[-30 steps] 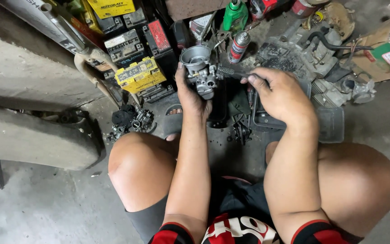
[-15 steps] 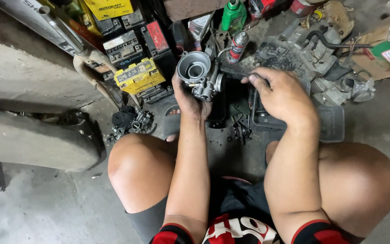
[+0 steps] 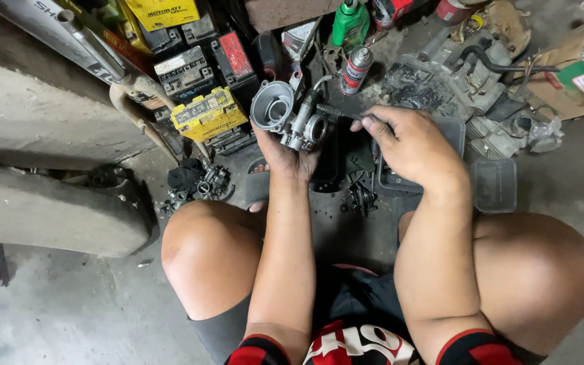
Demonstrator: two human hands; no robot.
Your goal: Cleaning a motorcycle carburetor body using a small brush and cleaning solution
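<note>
Carefully, the carburetor (image 3: 290,116) is gripped firmly in the closed left hand (image 3: 285,157). A thin spring-like part (image 3: 338,111) is pinched by the right hand (image 3: 410,145) fingertips; it should be kept straight toward the side port.

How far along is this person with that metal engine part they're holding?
Done: the carburetor is off any machine, and loose small parts lie on the floor. In hand: the left hand grips it while the right hand holds a thin tool at its side. Left: cannot tell; its openings look bare.
</note>
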